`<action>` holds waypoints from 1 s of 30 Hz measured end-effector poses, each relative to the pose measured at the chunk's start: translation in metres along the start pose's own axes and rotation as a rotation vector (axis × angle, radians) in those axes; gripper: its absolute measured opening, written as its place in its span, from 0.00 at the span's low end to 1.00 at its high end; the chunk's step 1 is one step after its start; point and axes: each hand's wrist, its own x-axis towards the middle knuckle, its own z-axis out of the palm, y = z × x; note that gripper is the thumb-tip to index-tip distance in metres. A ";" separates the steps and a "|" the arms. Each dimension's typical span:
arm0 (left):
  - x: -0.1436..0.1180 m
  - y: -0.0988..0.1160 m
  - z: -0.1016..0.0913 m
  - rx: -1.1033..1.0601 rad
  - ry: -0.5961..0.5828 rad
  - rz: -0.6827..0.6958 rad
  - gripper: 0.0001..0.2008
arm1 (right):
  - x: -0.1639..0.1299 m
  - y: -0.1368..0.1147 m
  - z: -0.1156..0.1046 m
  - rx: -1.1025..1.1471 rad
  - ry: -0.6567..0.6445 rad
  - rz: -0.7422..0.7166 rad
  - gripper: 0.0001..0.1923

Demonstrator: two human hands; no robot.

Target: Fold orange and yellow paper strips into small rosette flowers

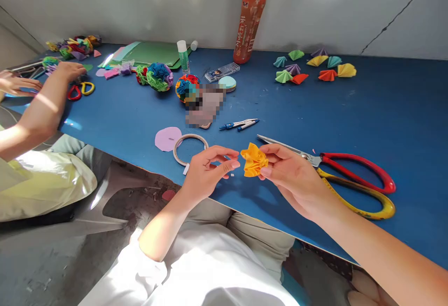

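My right hand (pixel 294 175) pinches a crinkled yellow-orange folded paper piece (pixel 254 160) between thumb and fingers, above the front edge of the blue table. Just left of it is my left hand (pixel 210 170), its thumb and fingertips close together and apart from the paper; whether something small sits between them I cannot make out. A roll of tape (pixel 176 156) lies beside my left hand, partly over a purple paper circle (pixel 164 139). Scissors (pixel 357 156) with one red and one yellow handle rest beyond my right hand, which hides part of them.
A drawing compass (pixel 238 124) lies mid-table. Behind stand a red drink bottle (pixel 250 21), a glue stick (pixel 183 56) and paper balls (pixel 160 76). Several folded paper fans (pixel 318 60) lie back right. At left, another person's arm (pixel 45 100) reaches over the table near smaller scissors (pixel 74 92).
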 end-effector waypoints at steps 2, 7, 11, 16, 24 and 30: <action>0.000 0.000 0.000 0.009 -0.010 0.013 0.12 | -0.001 0.003 0.000 0.002 -0.035 -0.025 0.23; -0.001 -0.002 0.000 0.022 -0.007 0.088 0.12 | -0.001 0.006 0.001 -0.036 -0.076 -0.091 0.18; -0.002 -0.004 -0.002 0.080 -0.008 0.164 0.10 | 0.000 0.007 0.001 -0.043 -0.111 -0.089 0.17; -0.003 -0.005 -0.002 0.139 -0.027 0.233 0.08 | 0.003 0.013 -0.002 -0.058 -0.150 -0.093 0.18; -0.004 -0.008 -0.001 0.169 -0.033 0.311 0.07 | 0.005 0.018 -0.006 -0.100 -0.176 -0.106 0.21; -0.006 -0.007 -0.001 0.176 -0.052 0.294 0.08 | 0.000 0.010 0.000 -0.085 -0.113 -0.141 0.21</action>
